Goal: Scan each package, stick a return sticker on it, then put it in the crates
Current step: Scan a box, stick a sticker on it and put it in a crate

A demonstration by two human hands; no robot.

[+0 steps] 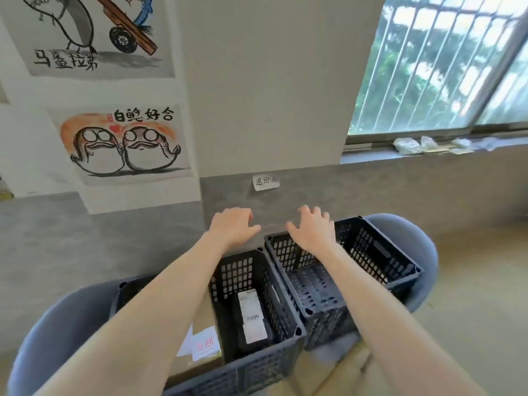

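Two black perforated crates stand side by side on grey chairs. The near crate [285, 318] holds a brown cardboard package [200, 321] bearing a white sticker with red characters [206, 344], and beside it a black package [251, 318] with a white barcode label. The far right crate [400, 261] looks empty. My left hand [233, 227] and my right hand [313, 228] hover above the far ends of the crates, fingers spread and relaxed, holding nothing.
A grey wall stands just behind the crates with a small handwritten paper label [265, 182] on it. Posters hang at the left. At the upper right is a barred window with bags on its sill [414, 144]. Bare concrete floor lies at the left and right.
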